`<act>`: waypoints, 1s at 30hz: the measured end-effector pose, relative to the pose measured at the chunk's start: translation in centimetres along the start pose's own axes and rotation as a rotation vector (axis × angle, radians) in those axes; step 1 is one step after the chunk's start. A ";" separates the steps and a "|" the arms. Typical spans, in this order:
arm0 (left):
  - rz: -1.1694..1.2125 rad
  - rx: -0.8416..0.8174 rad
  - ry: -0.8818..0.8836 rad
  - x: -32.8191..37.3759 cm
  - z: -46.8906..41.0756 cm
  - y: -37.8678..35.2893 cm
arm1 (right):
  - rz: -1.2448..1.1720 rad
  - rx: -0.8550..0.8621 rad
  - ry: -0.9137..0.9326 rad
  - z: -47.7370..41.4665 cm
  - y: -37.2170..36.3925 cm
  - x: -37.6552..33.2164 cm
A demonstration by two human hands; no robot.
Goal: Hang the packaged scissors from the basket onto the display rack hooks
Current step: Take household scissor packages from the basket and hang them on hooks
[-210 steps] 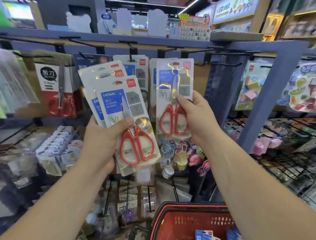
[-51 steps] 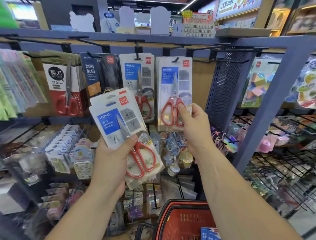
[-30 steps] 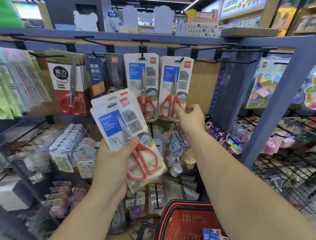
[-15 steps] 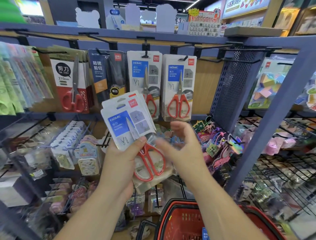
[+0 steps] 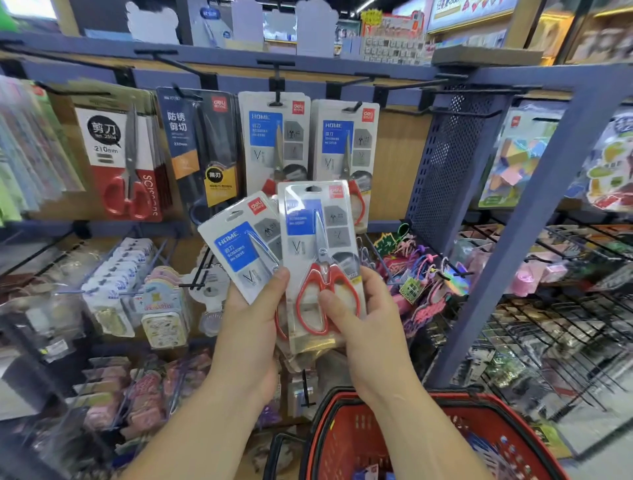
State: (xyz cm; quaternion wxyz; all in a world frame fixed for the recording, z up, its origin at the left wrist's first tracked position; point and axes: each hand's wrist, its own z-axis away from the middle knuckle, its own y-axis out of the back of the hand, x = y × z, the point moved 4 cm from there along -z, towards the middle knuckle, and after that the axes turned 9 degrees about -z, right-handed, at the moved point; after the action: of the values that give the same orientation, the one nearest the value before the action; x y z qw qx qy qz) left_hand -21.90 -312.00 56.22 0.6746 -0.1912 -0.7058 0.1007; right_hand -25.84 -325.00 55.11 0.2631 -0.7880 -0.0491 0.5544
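Packaged scissors [image 5: 317, 253], upright, pinched by right hand [image 5: 363, 322], overlap the tilted stack [image 5: 239, 250] the left hand [image 5: 250, 329] grips.

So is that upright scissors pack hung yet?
Not hung: the right hand pinches the pack below the hooks, its hang hole empty.

The blue display rack [image 5: 534, 219] has a brown wooden back [image 5: 394, 164]. Black wire shelves [image 5: 565, 325] stand on the right. A bright light [image 5: 367, 4] shines up high.

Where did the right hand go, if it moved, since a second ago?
Yes: the right hand dropped below the hanging scissors pack and now grips another pack.
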 end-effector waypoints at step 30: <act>-0.305 0.055 -0.136 2.5 -2.6 2.6 | 0.172 0.022 0.148 -10.0 1.5 -6.3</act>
State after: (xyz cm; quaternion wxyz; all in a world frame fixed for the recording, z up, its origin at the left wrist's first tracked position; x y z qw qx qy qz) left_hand -19.01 -308.90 57.63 0.6377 -0.0558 -0.7677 0.0292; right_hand -19.59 -332.21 62.20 0.2264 -0.8252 0.0444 0.5155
